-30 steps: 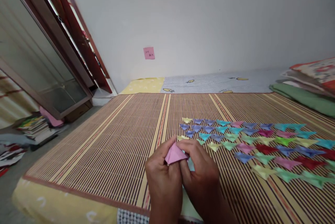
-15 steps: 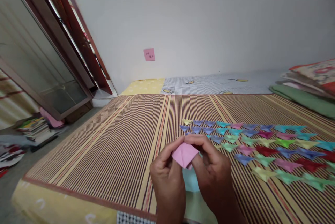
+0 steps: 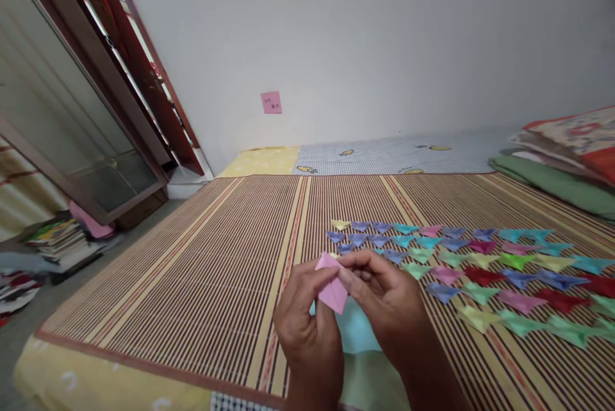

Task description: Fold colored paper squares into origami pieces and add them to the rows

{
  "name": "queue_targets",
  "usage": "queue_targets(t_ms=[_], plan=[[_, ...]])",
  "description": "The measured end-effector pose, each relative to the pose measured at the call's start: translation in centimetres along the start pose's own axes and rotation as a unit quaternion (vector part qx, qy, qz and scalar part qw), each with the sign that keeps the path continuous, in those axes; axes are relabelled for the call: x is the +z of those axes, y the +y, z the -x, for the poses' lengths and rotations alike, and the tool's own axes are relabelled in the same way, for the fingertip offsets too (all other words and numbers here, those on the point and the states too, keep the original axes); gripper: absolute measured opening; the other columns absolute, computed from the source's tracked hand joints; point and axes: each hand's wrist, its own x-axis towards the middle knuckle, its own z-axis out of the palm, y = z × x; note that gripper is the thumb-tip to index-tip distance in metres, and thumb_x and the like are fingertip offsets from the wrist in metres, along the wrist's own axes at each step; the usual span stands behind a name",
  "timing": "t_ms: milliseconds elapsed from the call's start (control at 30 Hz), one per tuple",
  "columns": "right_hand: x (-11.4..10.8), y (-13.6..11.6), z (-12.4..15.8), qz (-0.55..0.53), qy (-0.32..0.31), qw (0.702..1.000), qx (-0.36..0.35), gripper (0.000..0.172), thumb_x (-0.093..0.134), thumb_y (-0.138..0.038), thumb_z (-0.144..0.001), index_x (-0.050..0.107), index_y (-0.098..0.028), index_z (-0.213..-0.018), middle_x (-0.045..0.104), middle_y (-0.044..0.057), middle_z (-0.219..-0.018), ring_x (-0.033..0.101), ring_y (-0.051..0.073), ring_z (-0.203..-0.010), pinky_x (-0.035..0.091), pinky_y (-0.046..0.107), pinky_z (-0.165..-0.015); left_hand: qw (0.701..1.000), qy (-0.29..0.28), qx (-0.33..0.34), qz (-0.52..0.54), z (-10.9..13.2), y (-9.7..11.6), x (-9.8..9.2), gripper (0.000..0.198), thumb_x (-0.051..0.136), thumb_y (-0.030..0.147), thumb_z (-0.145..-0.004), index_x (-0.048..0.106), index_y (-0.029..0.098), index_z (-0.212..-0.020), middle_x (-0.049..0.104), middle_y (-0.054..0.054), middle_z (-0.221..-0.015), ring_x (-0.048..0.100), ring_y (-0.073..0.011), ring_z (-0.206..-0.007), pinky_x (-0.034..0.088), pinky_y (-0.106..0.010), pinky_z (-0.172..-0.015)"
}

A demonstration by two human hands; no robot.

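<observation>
A small folded piece of pink paper (image 3: 333,298), diamond-shaped with a crease down its middle, is held up between both hands. My left hand (image 3: 307,315) pinches it from the left, the thumb lying across its face. On the right edge, the thumb and fingertips of my right hand (image 3: 384,289) press the paper. Beneath the hands lies light blue paper (image 3: 358,328), partly hidden by my wrists. To the right, several rows of folded paper pieces (image 3: 485,276) in many colours are spread on the striped mat (image 3: 216,283).
A pink note (image 3: 271,102) with handwriting sticks to the white wall. Folded bedding (image 3: 557,184) is stacked at the far right. On the left stand a glass-panelled door (image 3: 72,78) and, on the floor, a pile of books (image 3: 60,238).
The pink paper has turned in my hands from a wide diamond to a narrower, tilted one. My left thumb now crosses its face, and my right fingers have shifted to its right edge.
</observation>
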Motion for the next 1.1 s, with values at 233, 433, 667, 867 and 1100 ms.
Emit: queue_targets(t_ms=[233, 433, 667, 867, 1100], plan=[[-0.7, 0.4, -0.8, -0.028, 0.057, 0.998, 0.011, 0.013, 0.073, -0.033, -0.086, 0.071, -0.02, -0.086, 0.067, -0.002, -0.069, 0.064, 0.013, -0.061, 0.058, 0.024, -0.061, 0.986, -0.15, -0.062, 0.023, -0.2, 0.6, 0.0, 0.058, 0.05, -0.002, -0.085, 0.068, 0.031, -0.13, 0.069, -0.006, -0.132, 0.062, -0.0233, -0.127, 0.048, -0.041, -0.109], [-1.1, 0.9, -0.8, 0.038, 0.081, 0.996, -0.009, 0.013, 0.071, -0.033, -0.089, 0.071, -0.02, -0.09, 0.072, 0.001, -0.078, 0.067, 0.016, -0.067, 0.056, 0.025, -0.058, 0.938, -0.131, -0.281, 0.154, -0.6, 1.1, -0.2, 0.049, 0.06, 0.033, -0.097, 0.055, 0.021, -0.145, 0.071, -0.015, -0.129, 0.067, -0.0268, -0.116, 0.054, -0.04, -0.099], [-0.8, 0.8, -0.3, 0.124, 0.066, 0.989, -0.042, 0.011, 0.068, -0.031, -0.093, 0.071, -0.021, -0.092, 0.073, 0.001, -0.079, 0.067, 0.017, -0.07, 0.053, 0.028, -0.062, 0.872, -0.129, -0.383, 0.277, -1.4, -0.5, 0.4, 0.031, 0.07, 0.041, -0.091, 0.079, 0.012, -0.085, 0.07, -0.004, -0.071, 0.059, -0.0131, -0.062, 0.048, -0.022, -0.058], [-0.8, -0.1, -0.5, 0.179, 0.031, 0.977, -0.11, 0.014, 0.063, -0.025, -0.095, 0.071, -0.021, -0.085, 0.065, 0.0, -0.078, 0.061, 0.017, -0.074, 0.047, 0.03, -0.065, 0.895, -0.168, -0.35, 0.219, -1.5, -0.7, -0.1, 0.03, 0.073, 0.042, -0.086, 0.079, 0.014, -0.076, 0.061, 0.0, -0.061, 0.052, -0.0127, -0.058, 0.042, -0.023, -0.056], [-1.4, 0.3, -0.7, 0.127, -0.042, 0.991, -0.027, 0.021, 0.062, -0.032, -0.093, 0.065, -0.02, -0.077, 0.06, -0.002, -0.069, 0.056, 0.016, -0.066, 0.044, 0.029, -0.06, 0.903, -0.226, -0.325, 0.166, -1.9, -0.4, -0.8, 0.036, 0.071, 0.042, -0.087, 0.072, 0.015, -0.064, 0.052, 0.001, -0.059, 0.045, -0.0129, -0.06, 0.034, -0.025, -0.056]])
